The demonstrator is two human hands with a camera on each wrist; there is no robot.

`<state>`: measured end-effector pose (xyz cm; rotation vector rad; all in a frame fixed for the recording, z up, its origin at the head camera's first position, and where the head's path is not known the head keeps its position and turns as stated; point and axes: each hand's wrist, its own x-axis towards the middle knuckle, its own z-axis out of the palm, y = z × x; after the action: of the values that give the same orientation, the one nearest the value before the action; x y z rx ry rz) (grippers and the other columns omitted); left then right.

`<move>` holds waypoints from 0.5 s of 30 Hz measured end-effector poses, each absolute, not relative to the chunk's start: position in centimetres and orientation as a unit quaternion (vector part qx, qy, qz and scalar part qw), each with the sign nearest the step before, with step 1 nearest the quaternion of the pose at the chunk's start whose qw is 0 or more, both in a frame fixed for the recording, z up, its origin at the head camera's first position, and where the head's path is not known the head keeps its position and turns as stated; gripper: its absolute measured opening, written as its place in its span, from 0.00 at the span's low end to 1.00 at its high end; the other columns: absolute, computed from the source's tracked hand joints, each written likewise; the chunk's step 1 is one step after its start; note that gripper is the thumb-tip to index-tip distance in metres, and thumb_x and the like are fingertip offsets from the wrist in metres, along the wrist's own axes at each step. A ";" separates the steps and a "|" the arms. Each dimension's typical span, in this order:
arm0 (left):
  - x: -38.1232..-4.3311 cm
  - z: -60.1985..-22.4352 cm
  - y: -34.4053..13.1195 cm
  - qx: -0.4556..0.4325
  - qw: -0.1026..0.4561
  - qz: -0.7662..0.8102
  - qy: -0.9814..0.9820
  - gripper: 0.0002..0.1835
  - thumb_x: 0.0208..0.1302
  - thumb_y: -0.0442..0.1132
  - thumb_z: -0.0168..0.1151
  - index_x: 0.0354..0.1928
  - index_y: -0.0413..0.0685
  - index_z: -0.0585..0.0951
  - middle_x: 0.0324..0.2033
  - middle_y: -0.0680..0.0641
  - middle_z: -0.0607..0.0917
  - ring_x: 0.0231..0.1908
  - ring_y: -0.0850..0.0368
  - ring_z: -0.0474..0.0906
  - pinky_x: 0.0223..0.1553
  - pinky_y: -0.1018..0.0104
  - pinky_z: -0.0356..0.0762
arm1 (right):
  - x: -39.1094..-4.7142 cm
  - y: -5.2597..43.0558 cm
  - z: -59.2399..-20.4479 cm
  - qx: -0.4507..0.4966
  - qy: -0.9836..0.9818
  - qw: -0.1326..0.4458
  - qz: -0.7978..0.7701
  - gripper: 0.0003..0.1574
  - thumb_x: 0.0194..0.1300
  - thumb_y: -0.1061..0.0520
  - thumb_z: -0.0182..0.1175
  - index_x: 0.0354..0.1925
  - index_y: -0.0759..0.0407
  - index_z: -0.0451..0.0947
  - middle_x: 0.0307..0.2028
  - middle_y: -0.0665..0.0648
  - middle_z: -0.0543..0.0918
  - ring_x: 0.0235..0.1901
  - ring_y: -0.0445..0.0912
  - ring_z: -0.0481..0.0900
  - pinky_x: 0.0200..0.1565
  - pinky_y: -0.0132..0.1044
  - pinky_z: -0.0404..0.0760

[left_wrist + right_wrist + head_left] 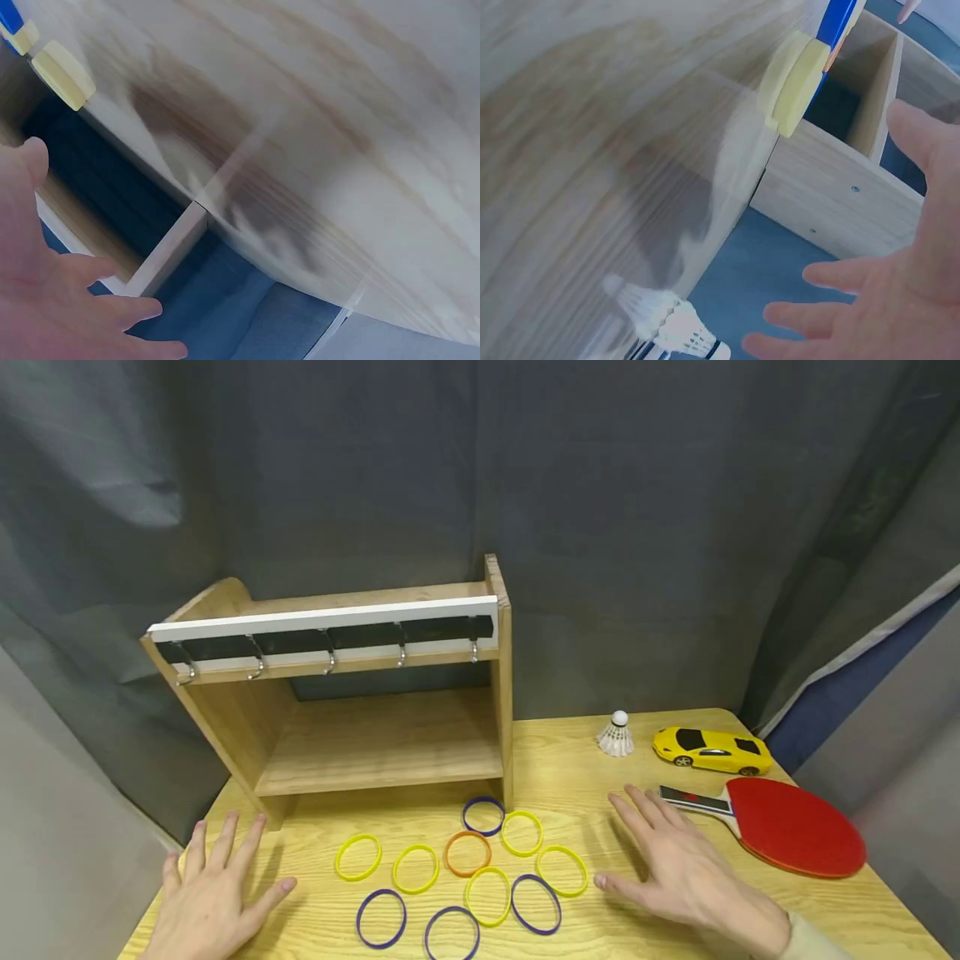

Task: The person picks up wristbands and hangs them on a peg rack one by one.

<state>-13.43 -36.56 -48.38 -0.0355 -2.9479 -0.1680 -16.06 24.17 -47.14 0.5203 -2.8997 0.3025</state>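
Note:
My left hand (202, 893) hovers over the left front of the wooden table with its fingers spread, holding nothing. On the right, my right hand (675, 868) reaches over the table with straight fingers, also holding nothing. Between them lie thin wristband-like rings: several yellow rings (337, 858), several purple rings (358, 918) and one orange ring (446, 857). Some of them touch or overlap. Nearest to the right fingertips is the paddle's handle (693, 799). Both wrist views show the same spread hands, with yellow rings (802, 86) seen edge-on in the right one.
A wooden shelf (390, 735) stands behind the rings, with a white and black rail (360, 635) carrying several metal hooks. At right are a shuttlecock (617, 737), a yellow toy car (712, 752) and a red table tennis paddle (795, 827). Grey curtains (615, 527) hang behind.

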 end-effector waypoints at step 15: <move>-14.7 -46.9 -37.3 -0.021 0.146 -0.122 -0.982 0.44 0.78 0.62 0.69 0.76 0.32 0.75 0.61 0.23 0.89 0.48 0.23 0.89 0.43 0.29 0.87 | -17.8 21.8 -46.7 0.204 -0.960 0.036 0.190 0.56 0.64 0.34 0.80 0.78 0.60 0.75 0.70 0.65 0.87 0.67 0.62 0.89 0.68 0.63 0.86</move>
<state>-14.72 -37.34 -46.87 -0.0601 -2.8257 -0.3499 -17.81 21.84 -46.73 0.6262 -2.9487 0.5826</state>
